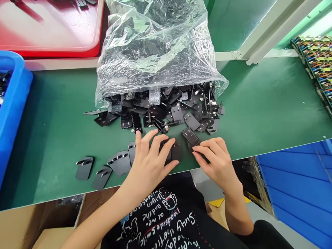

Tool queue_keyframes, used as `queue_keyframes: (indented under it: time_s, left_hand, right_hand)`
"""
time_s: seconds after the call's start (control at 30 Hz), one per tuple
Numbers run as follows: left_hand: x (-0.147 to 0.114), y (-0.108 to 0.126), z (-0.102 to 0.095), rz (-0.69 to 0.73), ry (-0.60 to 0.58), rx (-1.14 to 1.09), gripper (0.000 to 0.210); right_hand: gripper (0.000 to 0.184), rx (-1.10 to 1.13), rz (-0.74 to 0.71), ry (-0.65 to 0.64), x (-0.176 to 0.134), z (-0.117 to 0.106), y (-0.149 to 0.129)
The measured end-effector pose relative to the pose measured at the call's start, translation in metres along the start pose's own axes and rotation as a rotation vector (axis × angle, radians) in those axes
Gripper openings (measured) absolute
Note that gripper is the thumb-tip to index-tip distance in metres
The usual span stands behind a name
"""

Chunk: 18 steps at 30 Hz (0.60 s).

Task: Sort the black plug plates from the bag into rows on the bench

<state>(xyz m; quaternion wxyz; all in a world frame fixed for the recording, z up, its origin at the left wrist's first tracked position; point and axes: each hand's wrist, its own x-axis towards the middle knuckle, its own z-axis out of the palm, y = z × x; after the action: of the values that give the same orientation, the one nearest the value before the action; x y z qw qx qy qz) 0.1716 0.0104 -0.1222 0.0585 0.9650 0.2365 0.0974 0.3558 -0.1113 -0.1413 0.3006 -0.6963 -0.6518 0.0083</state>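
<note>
While the left hand [151, 154] arches over a row of dark-grey plastic plates with metal pins [119, 163], fingers spread, hold unclear, the right hand [214, 157] pinches 1 black rectangular plastic plate [191, 137] at its near end, thumb and index almost closed. Beyond both hands: heap of black plastic parts [177, 114], clear plastic bag [155, 62].

A red tray [64, 52] sits at the top left, with a blue tub [16, 103] just below it. A white post [280, 31] leans near rows of colorful little parts [317, 64] on the right. Brown cardboard boxes [55, 238] sit low on the left. Something big and blue [298, 188] is low on the right.
</note>
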Motion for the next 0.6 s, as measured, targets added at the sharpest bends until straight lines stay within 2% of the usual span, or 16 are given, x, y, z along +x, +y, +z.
queue_keyframes:
  time_s: [0.2, 0.3, 0.47, 0.53, 0.6]
  left_hand:
    - [0.001, -0.002, -0.003, -0.005, -0.012, 0.012, 0.043]
    - [-0.001, -0.001, -0.005, -0.008, -0.015, 0.014, 0.043]
    - [-0.001, 0.003, -0.005, -0.024, -0.010, 0.042, 0.042]
    - [0.000, 0.002, -0.004, -0.025, -0.008, 0.061, 0.041]
    - [0.001, 0.001, -0.004, -0.020, -0.013, 0.068, 0.041]
  right_hand:
    - [0.026, -0.094, 0.101, 0.023, -0.009, -0.012, 0.011]
    - [0.034, -0.066, 0.126, 0.041, -0.009, -0.015, 0.012]
    - [0.012, -0.145, 0.219, 0.115, -0.012, -0.009, 0.004]
    - [0.009, -0.179, 0.226, 0.118, -0.015, -0.008, 0.003]
    - [0.014, -0.149, 0.191, 0.092, -0.018, -0.009, 0.004]
